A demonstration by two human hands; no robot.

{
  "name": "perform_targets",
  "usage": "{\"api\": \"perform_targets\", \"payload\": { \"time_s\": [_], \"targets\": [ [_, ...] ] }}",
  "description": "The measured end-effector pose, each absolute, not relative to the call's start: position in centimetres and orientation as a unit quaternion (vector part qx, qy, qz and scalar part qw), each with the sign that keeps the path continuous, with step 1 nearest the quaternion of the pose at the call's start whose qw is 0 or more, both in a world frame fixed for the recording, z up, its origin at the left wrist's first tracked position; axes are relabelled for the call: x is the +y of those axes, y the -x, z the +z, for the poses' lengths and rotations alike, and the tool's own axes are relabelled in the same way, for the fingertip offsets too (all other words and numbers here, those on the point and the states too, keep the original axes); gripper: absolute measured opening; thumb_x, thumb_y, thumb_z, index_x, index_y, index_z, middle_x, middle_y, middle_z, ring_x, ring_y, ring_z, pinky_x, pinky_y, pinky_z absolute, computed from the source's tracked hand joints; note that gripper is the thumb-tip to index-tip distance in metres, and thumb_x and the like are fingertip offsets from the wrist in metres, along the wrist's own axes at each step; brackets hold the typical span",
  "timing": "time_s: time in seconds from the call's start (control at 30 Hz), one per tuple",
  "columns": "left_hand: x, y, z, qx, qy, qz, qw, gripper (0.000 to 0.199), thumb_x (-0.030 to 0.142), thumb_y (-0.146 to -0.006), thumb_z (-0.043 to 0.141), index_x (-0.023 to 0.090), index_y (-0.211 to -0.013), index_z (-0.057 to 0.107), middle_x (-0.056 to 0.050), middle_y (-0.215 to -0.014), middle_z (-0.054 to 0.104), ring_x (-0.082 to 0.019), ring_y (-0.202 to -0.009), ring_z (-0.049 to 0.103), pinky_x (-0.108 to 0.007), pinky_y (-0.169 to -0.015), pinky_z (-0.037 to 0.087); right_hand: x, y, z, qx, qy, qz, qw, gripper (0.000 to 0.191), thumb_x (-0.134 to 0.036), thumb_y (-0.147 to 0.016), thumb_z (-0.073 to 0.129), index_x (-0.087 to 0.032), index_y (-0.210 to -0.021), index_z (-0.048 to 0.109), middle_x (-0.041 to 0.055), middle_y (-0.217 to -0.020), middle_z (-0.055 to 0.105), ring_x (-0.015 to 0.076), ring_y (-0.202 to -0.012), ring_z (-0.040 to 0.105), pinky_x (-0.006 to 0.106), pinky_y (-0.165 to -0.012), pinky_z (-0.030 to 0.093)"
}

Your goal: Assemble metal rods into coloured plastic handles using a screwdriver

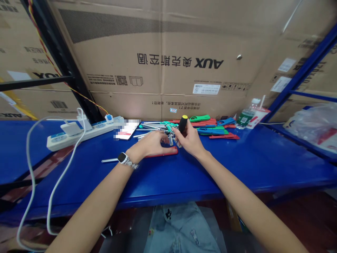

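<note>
Both hands work close together at a red lighter casing (172, 151) on the blue worktop (168, 179), just in front of a pile of metal rods (155, 125).

The right hand (191, 141) grips a black-and-yellow handled screwdriver (183, 123), its tip hidden; the left hand (150, 142) curls over with its thumb along the red casing, though I cannot tell how firmly it pinches. If that hold is loose, the casing could skid on the smooth surface and the screwdriver slip toward the left fingers; a knock could scatter the small clear pieces (171, 141) between the hands. Behind, the cardboard carton (118, 102) reads, upside down, "AUX 奥克斯空调", with a smaller line ending "谢谢您!"; the drink bottle's (243, 118) label is too small to read.
</note>
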State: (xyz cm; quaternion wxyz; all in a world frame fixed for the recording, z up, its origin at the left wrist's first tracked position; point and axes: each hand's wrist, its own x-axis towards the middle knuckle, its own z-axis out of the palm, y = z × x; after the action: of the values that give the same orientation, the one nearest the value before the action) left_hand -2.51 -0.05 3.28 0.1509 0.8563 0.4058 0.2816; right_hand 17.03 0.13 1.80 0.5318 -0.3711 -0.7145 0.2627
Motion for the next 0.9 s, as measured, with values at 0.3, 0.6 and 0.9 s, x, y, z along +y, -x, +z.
{"api": "perform_targets", "payload": {
  "time_s": [0.3,0.6,0.9],
  "targets": [
    [1.1,-2.4,6.0,0.335,-0.734,0.54,0.241,0.033,0.046,-0.08,0.079,0.018,-0.096,0.069,-0.006,-0.094,0.075,-0.018,-0.086,0.069,-0.03,-0.076,0.055,1.0,-16.8,2.0,-0.719,0.384,0.249,0.523,0.019,-0.039,-0.087,0.068,-0.025,-0.088,0.055,-0.0029,-0.058,0.059,0.0195,-0.051,0.059,0.03,-0.048,0.045],
    [1.0,-2.4,5.7,0.32,-0.738,0.546,0.234,0.029,0.045,-0.088,0.072,0.017,-0.096,0.071,-0.007,-0.096,0.074,-0.019,-0.089,0.069,-0.032,-0.079,0.055,0.8,-17.6,2.1,-0.726,0.354,0.307,0.503,0.03,-0.048,-0.086,0.07,-0.024,-0.101,0.06,-0.0007,-0.071,0.064,0.0157,-0.051,0.058,0.028,-0.045,0.046],
    [0.8,-2.1,5.9,0.287,-0.711,0.577,0.28,0.03,0.042,-0.089,0.072,0.019,-0.108,0.068,-0.009,-0.11,0.071,-0.018,-0.095,0.067,-0.031,-0.083,0.053,0.4,-18.0,3.2,-0.737,0.331,0.364,0.463,0.042,-0.057,-0.081,0.073,-0.021,-0.075,0.053,-0.0033,-0.061,0.055,0.013,-0.054,0.052,0.027,-0.051,0.039]
  ]
}}
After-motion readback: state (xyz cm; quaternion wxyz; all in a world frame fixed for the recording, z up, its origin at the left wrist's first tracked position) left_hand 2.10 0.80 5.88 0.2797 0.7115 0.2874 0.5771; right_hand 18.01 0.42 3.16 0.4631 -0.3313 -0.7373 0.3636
